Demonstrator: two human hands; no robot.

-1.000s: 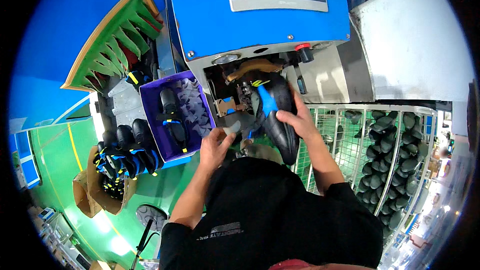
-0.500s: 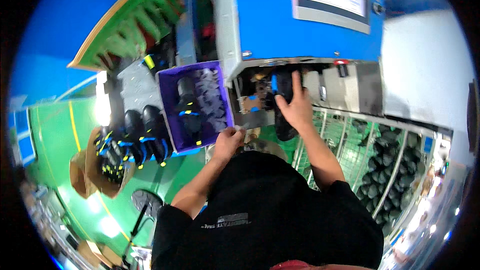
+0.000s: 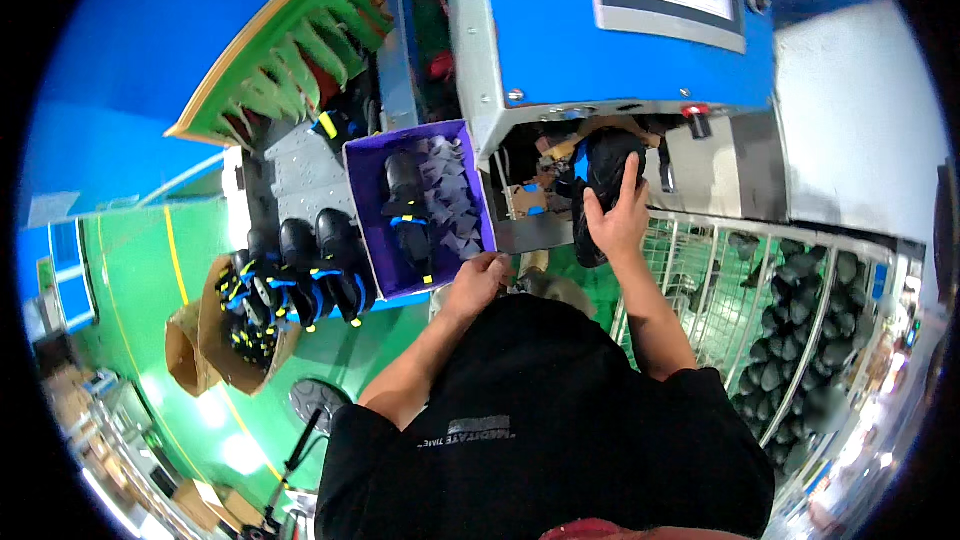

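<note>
My right hand (image 3: pixel 620 215) grips a black shoe (image 3: pixel 600 175) set on the fixture inside the opening of a blue machine (image 3: pixel 610 35). My left hand (image 3: pixel 480 275) rests at the lower right corner of a purple bin (image 3: pixel 365 240), fingers curled near its edge; what it holds, if anything, I cannot tell. Inside the bin lie a black shoe with blue and yellow trim (image 3: pixel 408 210) and several grey insoles (image 3: pixel 450 200).
Black shoes (image 3: pixel 320 265) stand in a row left of the bin, more fill a cardboard box (image 3: pixel 205 340). A wire cage (image 3: pixel 800 330) with dark shoe parts stands to the right. Green racks (image 3: pixel 290 60) stand at the upper left. The floor is green.
The view has shifted so the machine sits higher and further right. My left hand has dropped from the machine opening to the bin's corner. My right hand stays on the shoe.
</note>
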